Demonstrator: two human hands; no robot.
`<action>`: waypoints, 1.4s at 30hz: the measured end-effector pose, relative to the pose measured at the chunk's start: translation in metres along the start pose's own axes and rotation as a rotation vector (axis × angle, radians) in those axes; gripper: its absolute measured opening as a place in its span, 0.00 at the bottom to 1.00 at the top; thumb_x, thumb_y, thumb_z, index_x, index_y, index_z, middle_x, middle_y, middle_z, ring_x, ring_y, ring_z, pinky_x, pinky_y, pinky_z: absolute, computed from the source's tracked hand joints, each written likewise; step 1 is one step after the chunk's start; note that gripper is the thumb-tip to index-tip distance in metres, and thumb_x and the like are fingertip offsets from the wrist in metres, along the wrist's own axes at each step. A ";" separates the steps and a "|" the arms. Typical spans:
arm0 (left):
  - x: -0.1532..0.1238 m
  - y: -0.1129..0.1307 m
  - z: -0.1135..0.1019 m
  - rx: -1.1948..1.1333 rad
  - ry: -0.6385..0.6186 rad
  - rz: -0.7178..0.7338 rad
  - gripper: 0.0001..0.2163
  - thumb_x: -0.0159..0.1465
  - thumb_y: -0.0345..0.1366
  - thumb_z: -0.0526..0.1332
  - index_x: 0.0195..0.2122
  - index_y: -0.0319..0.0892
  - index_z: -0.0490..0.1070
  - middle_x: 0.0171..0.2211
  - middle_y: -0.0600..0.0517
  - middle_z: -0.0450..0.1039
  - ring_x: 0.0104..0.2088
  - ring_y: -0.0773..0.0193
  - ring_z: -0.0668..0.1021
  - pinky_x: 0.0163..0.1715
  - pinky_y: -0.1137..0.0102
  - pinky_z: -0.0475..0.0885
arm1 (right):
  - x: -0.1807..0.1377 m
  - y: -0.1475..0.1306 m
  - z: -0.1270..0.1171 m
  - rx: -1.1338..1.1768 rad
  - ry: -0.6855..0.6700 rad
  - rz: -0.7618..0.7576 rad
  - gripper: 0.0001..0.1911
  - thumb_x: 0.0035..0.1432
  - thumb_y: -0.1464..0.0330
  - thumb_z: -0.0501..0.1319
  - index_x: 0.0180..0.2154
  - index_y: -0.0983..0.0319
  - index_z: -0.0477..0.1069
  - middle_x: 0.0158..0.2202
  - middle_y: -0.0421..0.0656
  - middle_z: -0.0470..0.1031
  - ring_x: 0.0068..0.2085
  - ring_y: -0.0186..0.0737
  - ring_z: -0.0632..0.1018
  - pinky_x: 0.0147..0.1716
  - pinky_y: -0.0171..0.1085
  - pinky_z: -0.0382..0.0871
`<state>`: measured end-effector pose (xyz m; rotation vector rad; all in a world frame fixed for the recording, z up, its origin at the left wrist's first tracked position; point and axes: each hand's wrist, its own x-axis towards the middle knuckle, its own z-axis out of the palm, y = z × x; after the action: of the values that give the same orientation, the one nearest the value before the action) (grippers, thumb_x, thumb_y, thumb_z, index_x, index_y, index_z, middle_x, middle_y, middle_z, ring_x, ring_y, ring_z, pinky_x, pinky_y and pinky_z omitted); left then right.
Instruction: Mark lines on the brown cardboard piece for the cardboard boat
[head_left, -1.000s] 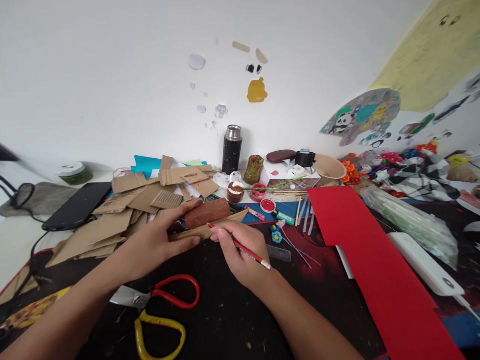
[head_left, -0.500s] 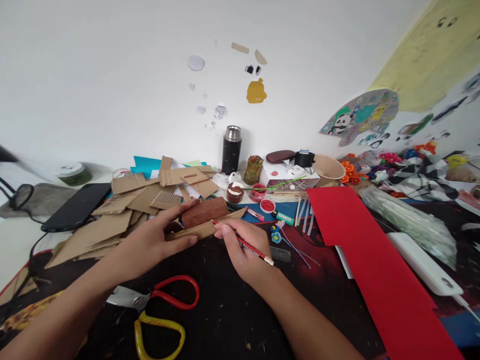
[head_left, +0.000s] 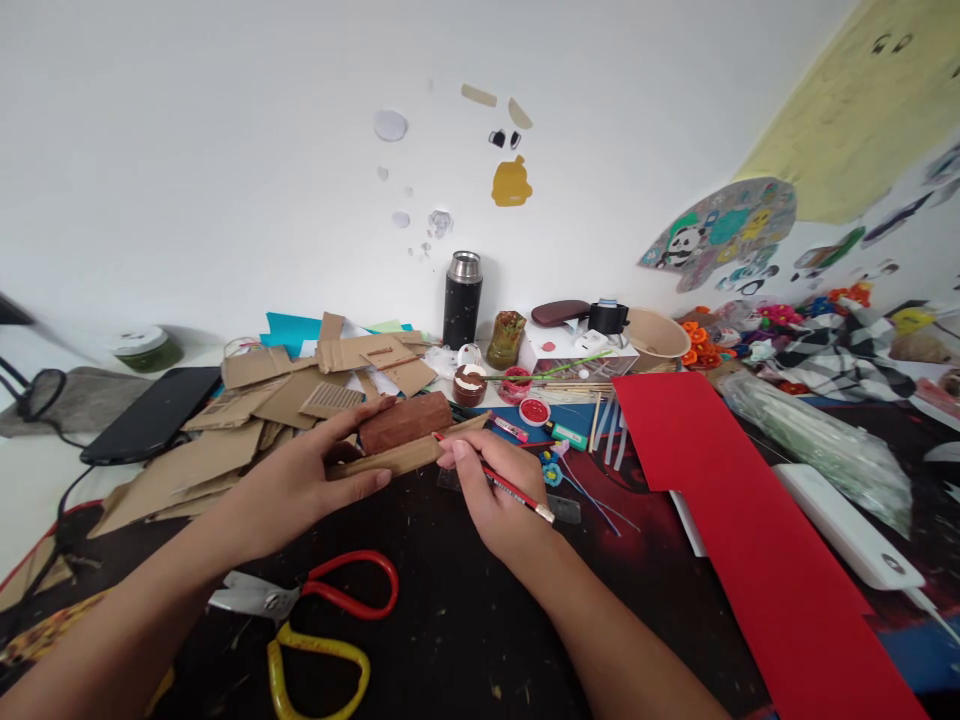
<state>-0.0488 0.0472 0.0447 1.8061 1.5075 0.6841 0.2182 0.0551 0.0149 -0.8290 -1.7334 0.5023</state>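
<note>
My left hand (head_left: 315, 475) grips a reddish-brown block (head_left: 405, 422) together with a narrow cardboard strip (head_left: 409, 460) lying along its near side. Thumb in front and fingers behind, it holds the left end of both. A red pencil (head_left: 514, 490) is pinched in my right hand (head_left: 499, 490), its tip on the cardboard strip and its white eraser end pointing toward me. Under the right hand a ruler (head_left: 564, 509) is partly hidden. Scissors (head_left: 289, 605) with one red and one yellow handle lie open on the dark mat in front of my left hand.
Cardboard scraps (head_left: 225, 455) pile up at the left beside a black phone (head_left: 150, 415). A black thermos (head_left: 462, 305) stands by the wall. Paint pots (head_left: 535, 411) sit behind my right hand. Red card (head_left: 739, 520) and a white power strip (head_left: 847, 525) lie at the right.
My right hand and the pencil have slid slightly right along the cardboard strip. The left hand keeps its hold, with the block shifted very slightly left.
</note>
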 end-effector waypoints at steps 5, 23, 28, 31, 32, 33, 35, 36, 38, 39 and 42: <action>-0.001 0.000 0.000 -0.012 0.010 0.007 0.46 0.65 0.68 0.71 0.81 0.56 0.68 0.73 0.47 0.80 0.68 0.35 0.85 0.67 0.46 0.82 | 0.000 0.000 -0.001 -0.007 0.001 0.003 0.13 0.80 0.70 0.61 0.44 0.57 0.84 0.36 0.43 0.91 0.37 0.42 0.91 0.45 0.39 0.87; -0.001 0.003 0.000 -0.053 -0.047 -0.037 0.51 0.64 0.72 0.70 0.83 0.54 0.64 0.70 0.46 0.83 0.64 0.36 0.87 0.63 0.49 0.85 | -0.001 0.001 0.000 -0.024 0.006 0.017 0.13 0.81 0.68 0.61 0.44 0.56 0.85 0.36 0.43 0.91 0.36 0.43 0.91 0.44 0.39 0.87; 0.000 0.004 0.001 -0.036 -0.014 -0.014 0.48 0.64 0.71 0.71 0.81 0.55 0.67 0.74 0.46 0.79 0.71 0.34 0.82 0.67 0.46 0.82 | -0.003 -0.001 0.002 -0.008 -0.007 0.009 0.13 0.81 0.68 0.61 0.45 0.57 0.85 0.36 0.43 0.91 0.37 0.42 0.91 0.44 0.38 0.87; 0.000 0.004 0.002 -0.032 -0.014 0.001 0.46 0.65 0.69 0.71 0.81 0.55 0.68 0.74 0.47 0.78 0.71 0.35 0.82 0.69 0.45 0.81 | -0.005 -0.002 0.004 0.001 -0.021 0.021 0.12 0.81 0.67 0.61 0.45 0.56 0.85 0.37 0.43 0.91 0.37 0.42 0.91 0.45 0.38 0.87; 0.000 0.004 0.002 -0.033 -0.014 0.006 0.46 0.66 0.68 0.71 0.81 0.55 0.68 0.74 0.47 0.79 0.70 0.35 0.82 0.69 0.45 0.80 | -0.005 -0.002 0.004 0.006 -0.024 0.024 0.12 0.81 0.67 0.61 0.45 0.56 0.85 0.37 0.43 0.91 0.37 0.42 0.91 0.45 0.38 0.87; 0.000 0.003 0.003 -0.033 -0.014 0.011 0.45 0.66 0.67 0.71 0.81 0.55 0.68 0.74 0.46 0.79 0.70 0.36 0.83 0.70 0.44 0.80 | -0.006 -0.002 0.004 0.010 -0.028 0.025 0.12 0.81 0.67 0.61 0.46 0.56 0.85 0.37 0.43 0.91 0.37 0.42 0.91 0.45 0.38 0.87; 0.000 0.002 0.004 -0.035 -0.006 0.011 0.45 0.66 0.67 0.72 0.80 0.55 0.68 0.74 0.46 0.79 0.70 0.36 0.83 0.70 0.43 0.79 | -0.006 -0.002 0.005 0.016 -0.034 0.023 0.13 0.82 0.67 0.61 0.46 0.57 0.85 0.37 0.43 0.91 0.37 0.42 0.91 0.45 0.38 0.87; 0.000 0.002 0.004 -0.037 0.001 0.009 0.46 0.65 0.68 0.71 0.80 0.55 0.68 0.74 0.46 0.79 0.70 0.36 0.83 0.70 0.43 0.79 | -0.006 -0.002 0.005 0.018 -0.034 0.022 0.13 0.82 0.66 0.61 0.46 0.57 0.85 0.37 0.43 0.91 0.37 0.42 0.91 0.45 0.38 0.87; 0.000 0.001 0.006 -0.039 0.012 0.004 0.46 0.65 0.68 0.71 0.80 0.54 0.69 0.75 0.46 0.77 0.72 0.35 0.81 0.71 0.44 0.78 | -0.006 -0.003 0.006 0.023 -0.036 0.016 0.13 0.82 0.67 0.61 0.46 0.57 0.85 0.37 0.43 0.91 0.37 0.42 0.91 0.45 0.38 0.87; 0.000 0.001 0.006 -0.036 0.017 0.005 0.46 0.65 0.68 0.71 0.80 0.54 0.69 0.76 0.46 0.76 0.72 0.35 0.81 0.71 0.44 0.78 | -0.006 -0.003 0.006 0.027 -0.037 0.009 0.13 0.82 0.67 0.61 0.46 0.57 0.85 0.37 0.44 0.91 0.37 0.42 0.91 0.44 0.38 0.87; 0.000 0.001 0.008 -0.024 0.027 0.022 0.44 0.65 0.67 0.71 0.78 0.54 0.71 0.76 0.46 0.76 0.72 0.35 0.81 0.71 0.44 0.78 | -0.007 -0.004 0.006 0.024 -0.061 -0.011 0.13 0.82 0.67 0.61 0.46 0.57 0.85 0.37 0.44 0.91 0.37 0.42 0.91 0.43 0.38 0.86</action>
<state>-0.0421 0.0461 0.0406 1.8046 1.4936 0.7368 0.2123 0.0478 0.0114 -0.7937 -1.7834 0.5450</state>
